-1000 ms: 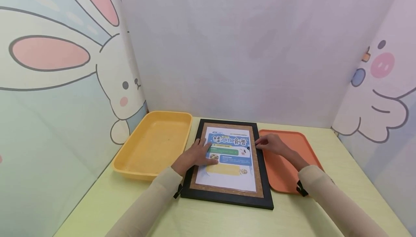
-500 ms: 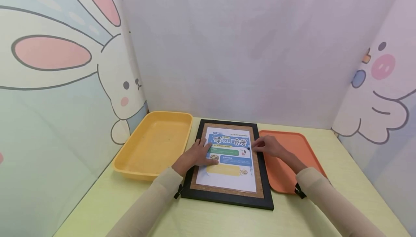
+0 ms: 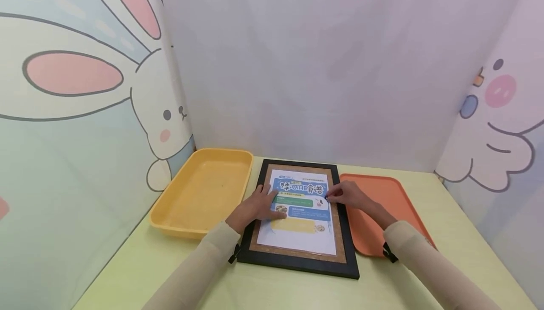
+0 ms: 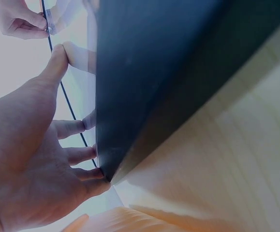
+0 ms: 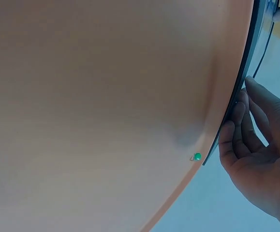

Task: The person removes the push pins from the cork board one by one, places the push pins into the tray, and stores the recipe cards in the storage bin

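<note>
A printed poster lies on a cork board with a black frame. My left hand rests on the poster's left side with fingers spread. On the opposite side my right hand pinches a small dark pushpin at the poster's right edge; the fingertips mostly hide it. The left wrist view shows the right thumb and finger meeting on something small, with the left hand lying along the board's edge. In the right wrist view, the other fingers of the right hand curl beside the black frame.
An orange tray lies against the board's right side. A green pushpin lies by its rim in the right wrist view. The deeper yellow tray stands to the left. Printed walls enclose the pale table.
My right hand has moved left from the frame's edge onto the poster's right edge, and its fingertips have closed on the dark pushpin. The left hand has stayed on the poster.
</note>
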A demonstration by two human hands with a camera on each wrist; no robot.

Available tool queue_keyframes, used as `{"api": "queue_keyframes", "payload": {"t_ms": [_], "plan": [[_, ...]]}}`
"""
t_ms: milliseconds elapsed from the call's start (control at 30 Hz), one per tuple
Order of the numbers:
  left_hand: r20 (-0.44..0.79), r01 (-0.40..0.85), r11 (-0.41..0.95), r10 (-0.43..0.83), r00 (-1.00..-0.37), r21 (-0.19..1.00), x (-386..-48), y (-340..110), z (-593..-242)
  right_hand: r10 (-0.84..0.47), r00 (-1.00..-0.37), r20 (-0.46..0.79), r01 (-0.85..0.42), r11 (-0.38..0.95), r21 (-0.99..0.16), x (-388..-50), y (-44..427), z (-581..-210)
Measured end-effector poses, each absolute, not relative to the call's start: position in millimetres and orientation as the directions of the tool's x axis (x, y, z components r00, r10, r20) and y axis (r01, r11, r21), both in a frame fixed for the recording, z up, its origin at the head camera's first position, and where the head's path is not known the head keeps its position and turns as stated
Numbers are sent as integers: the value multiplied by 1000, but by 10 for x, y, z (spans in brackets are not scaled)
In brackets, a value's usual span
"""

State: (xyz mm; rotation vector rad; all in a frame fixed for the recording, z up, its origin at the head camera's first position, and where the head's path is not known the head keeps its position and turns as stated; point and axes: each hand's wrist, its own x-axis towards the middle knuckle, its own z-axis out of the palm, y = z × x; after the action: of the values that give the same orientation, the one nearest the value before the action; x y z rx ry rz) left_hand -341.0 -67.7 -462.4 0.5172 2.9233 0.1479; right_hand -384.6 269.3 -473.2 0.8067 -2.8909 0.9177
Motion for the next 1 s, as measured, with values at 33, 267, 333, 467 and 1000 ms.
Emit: {"api": "queue_keyframes", "payload": {"t_ms": [33, 267, 333, 467, 1000], "plan": [[-151, 328, 935, 346, -926, 132, -3400, -686, -4627, -477, -866, 149, -475, 694, -541, -3849, 2678, -4737], [-141, 321, 937, 339, -930, 139, -3392, -719, -4661, -473, -866, 159, -478, 695, -538, -3855, 2622, -4739], [-140, 322, 937, 340, -930, 136, -3394, -718, -4664, -475, -866, 160, -480, 694, -537, -3852, 2618, -4738], [-139, 325, 936, 343, -929, 136, -3400, -708, -4665, -470, -869, 155, -474, 698, -537, -3843, 2614, -4733], [-141, 321, 937, 339, -930, 139, -3376, -709, -4637, -447, -885, 133, -446, 727, -522, -3811, 2600, -4727]]}}
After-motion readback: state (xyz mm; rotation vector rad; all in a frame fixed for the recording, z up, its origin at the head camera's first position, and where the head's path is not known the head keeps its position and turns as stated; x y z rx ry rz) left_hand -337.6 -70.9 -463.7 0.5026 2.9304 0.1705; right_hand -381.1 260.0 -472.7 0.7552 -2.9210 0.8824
